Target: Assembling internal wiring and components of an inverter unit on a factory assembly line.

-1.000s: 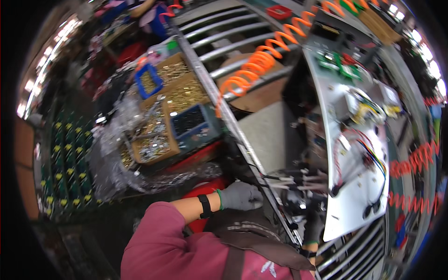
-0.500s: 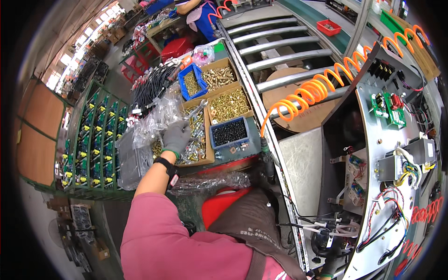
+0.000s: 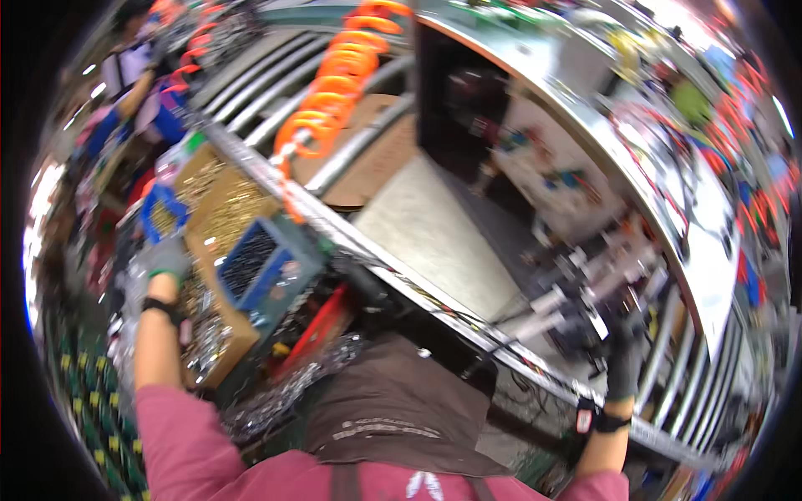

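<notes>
My left hand [image 3: 167, 259], in a grey glove, reaches to the cardboard trays of fasteners at the left, beside clear plastic bags. Motion blur smears its fingers, so I cannot make out any hold. At the lower right, my right hand [image 3: 624, 359], in a dark glove, is at a cluster of cables and pale connectors [image 3: 576, 309] by the open end of a metal equipment housing [image 3: 697, 288]. Its fingers are lost among the dark parts. A cardboard tray [image 3: 240, 336] and a blue bin [image 3: 271, 284] of small black parts lie right of my left hand.
An orange coiled hose [image 3: 334, 83] hangs over the roller conveyor, whose metal rail [image 3: 376, 265] runs diagonally between my hands. Crumpled clear plastic [image 3: 292, 384] lies before the trays. Another person [image 3: 138, 92] stands at the far left. Green racks [image 3: 88, 409] of circuit boards stand lower left.
My view has swung right, so trays and housing appear further left. My right hand, barely visible at the lower edge before, now shows at the cables. My left hand stays at the trays.
</notes>
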Tool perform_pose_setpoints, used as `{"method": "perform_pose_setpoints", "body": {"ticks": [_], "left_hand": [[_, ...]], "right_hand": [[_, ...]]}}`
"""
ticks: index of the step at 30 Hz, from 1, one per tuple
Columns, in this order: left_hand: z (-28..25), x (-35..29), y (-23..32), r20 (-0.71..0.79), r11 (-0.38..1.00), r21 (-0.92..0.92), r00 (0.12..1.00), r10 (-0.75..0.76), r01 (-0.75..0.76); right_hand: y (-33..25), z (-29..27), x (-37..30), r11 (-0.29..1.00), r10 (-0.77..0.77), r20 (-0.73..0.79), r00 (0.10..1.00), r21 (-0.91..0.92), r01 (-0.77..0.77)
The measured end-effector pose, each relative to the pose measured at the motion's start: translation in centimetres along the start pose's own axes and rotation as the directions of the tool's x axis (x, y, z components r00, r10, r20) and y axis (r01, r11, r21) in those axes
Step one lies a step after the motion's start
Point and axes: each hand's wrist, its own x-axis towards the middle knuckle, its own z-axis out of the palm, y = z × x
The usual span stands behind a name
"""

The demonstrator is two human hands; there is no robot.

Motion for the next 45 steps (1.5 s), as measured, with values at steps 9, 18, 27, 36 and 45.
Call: {"method": "perform_pose_setpoints", "body": {"ticks": [9, 18, 27, 36, 45], "left_hand": [[-5.8, -1.8, -1.0, -0.144, 0.992, -0.109, 0.988, 0.053, -0.069], [-19.0, -16.0, 7.9, -0.380, -0.348, -0.897, 0.877, 0.295, -0.271], [-18.3, -26.0, 23.8, -0.230, -0.414, -0.807, 0.421, 0.877, 0.421], [-16.1, -24.5, 26.7, -0.340, 0.198, -0.508, -0.406, 0.848, 0.838], [-14.5, -30.6, 30.9, 0.070, 0.085, -0.994, -0.190, 0.979, 0.075]], "right_hand": [[-6.7, 0.7, -7.6, 0.958, -0.243, -0.302, 0.922, -0.221, 0.181], [-6.8, 9.7, -17.0, 0.972, 0.009, 0.288, 0.958, 0.222, -0.076], [-7.6, 8.3, -17.5, 0.707, 0.012, 0.284, 0.959, 0.676, -0.209], [-7.3, 3.9, -15.7, 0.906, 0.032, 0.096, 0.995, 0.417, -0.070], [-6.7, 3.7, -12.2, 0.907, -0.412, -0.109, 0.905, -0.149, 0.395]]}}
